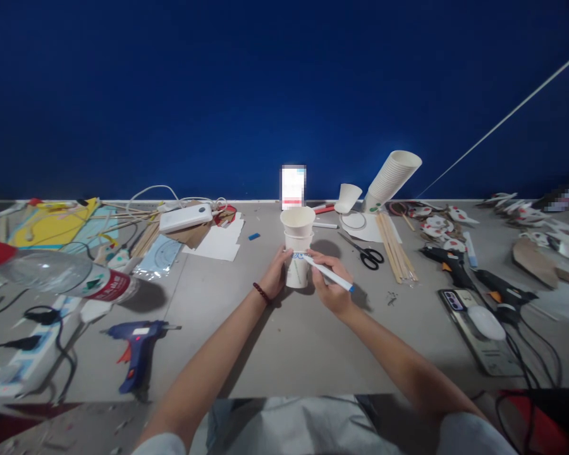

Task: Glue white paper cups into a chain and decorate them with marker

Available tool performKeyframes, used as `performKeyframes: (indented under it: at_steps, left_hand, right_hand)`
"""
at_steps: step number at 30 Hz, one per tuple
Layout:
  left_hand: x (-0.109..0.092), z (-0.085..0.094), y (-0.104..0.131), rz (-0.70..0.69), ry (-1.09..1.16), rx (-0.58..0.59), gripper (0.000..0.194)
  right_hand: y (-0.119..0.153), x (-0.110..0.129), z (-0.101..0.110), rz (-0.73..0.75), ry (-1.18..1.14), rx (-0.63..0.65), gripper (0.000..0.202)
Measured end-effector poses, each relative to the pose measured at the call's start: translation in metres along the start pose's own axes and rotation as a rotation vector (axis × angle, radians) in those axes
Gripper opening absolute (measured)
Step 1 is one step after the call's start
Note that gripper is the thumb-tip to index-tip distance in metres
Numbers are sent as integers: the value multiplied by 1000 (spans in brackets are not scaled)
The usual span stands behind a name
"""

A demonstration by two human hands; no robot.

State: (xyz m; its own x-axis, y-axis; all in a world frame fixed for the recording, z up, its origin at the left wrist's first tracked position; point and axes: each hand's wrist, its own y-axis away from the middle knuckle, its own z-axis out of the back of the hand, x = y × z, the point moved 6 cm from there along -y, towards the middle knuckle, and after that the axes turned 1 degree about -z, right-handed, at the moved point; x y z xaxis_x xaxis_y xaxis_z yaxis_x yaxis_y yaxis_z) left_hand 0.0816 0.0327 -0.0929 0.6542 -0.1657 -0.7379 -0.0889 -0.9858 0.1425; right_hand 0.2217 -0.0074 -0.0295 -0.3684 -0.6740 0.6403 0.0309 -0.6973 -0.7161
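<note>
At the middle of the table, white paper cups [297, 222] are joined end to end in an upright piece, with blue curved marks around its lower part. My left hand [277, 274] grips the lower cup from the left side. A white marker with a blue end [334, 277] is held in my right hand [332, 287], its tip at the blue marks on the cup. The fingers of my right hand are also close against the cup's right side.
Scissors [370, 256], wooden sticks [394, 246] and a leaning cup stack [395, 177] are to the right, with glue guns and a phone [478, 335] farther right. A bottle [61, 272], power strip [33, 354] and blue glue gun [137, 351] lie left.
</note>
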Motion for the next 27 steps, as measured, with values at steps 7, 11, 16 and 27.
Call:
performKeyframes:
  at_steps: [7, 11, 16, 27]
  left_hand:
    - [2, 1, 0, 7, 0, -8, 59]
    - [1, 0, 0, -4, 0, -3, 54]
    - [2, 2, -1, 0, -11, -2, 51]
    - [3, 2, -1, 15, 7, -5, 52]
  right_hand:
    - [-1, 1, 0, 5, 18, 4, 8]
    - [-1, 1, 0, 6, 29, 8, 8]
    - [-1, -1, 0, -6, 20, 5, 9]
    - [-2, 2, -1, 10, 41, 5, 9]
